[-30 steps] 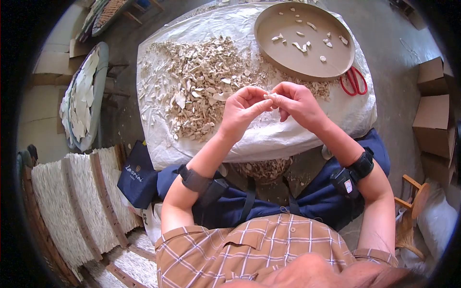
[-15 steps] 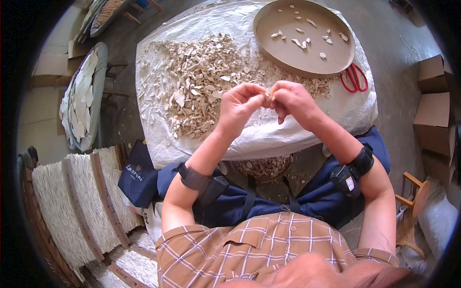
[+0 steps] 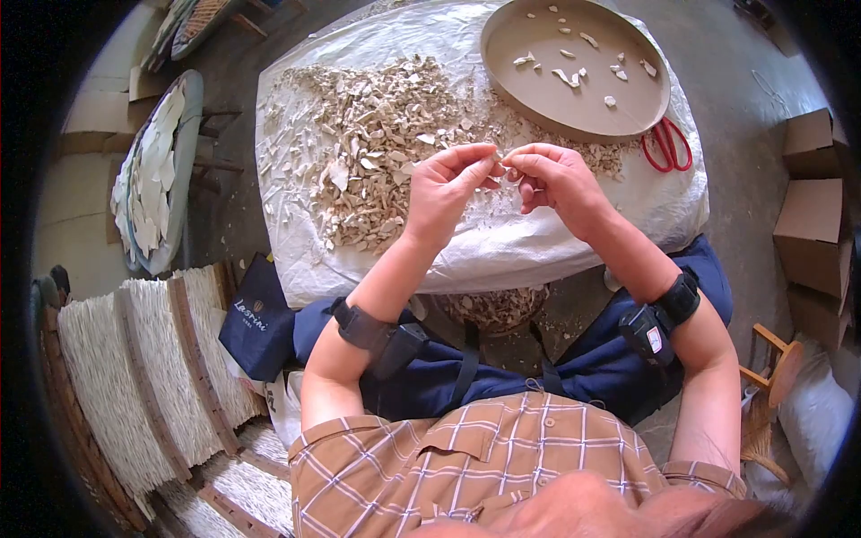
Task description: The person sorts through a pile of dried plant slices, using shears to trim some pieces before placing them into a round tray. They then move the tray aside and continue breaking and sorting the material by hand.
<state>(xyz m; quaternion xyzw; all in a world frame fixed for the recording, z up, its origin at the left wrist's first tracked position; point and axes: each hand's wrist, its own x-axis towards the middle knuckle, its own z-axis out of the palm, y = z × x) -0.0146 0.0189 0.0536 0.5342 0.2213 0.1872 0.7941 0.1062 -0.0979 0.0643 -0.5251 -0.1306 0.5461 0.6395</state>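
Observation:
My left hand (image 3: 448, 190) and my right hand (image 3: 558, 184) meet fingertip to fingertip above the near part of the covered table. Both pinch a small pale piece (image 3: 500, 158), mostly hidden by the fingers. To the left of my hands spreads a heap of dried whitish flakes and chips (image 3: 381, 170). Beyond my right hand lies a round shallow brown tray (image 3: 556, 85) with several pale pieces scattered in it. Red-handled scissors (image 3: 665, 145) rest at the tray's near right edge, their blades hidden.
A white cloth (image 3: 538, 260) covers the table. Below its near edge stands a container of fragments (image 3: 496, 309). At left are a rack of pale sheets (image 3: 148, 206), a dark blue bag (image 3: 258, 323) and stacked white strips (image 3: 117, 386). Cardboard boxes (image 3: 812, 224) and a wooden stool (image 3: 778, 369) stand right.
My hands have risen slightly, and their grip on the small piece has shifted; my right hand's lower fingers show more. The table's contents sit slightly differently in view.

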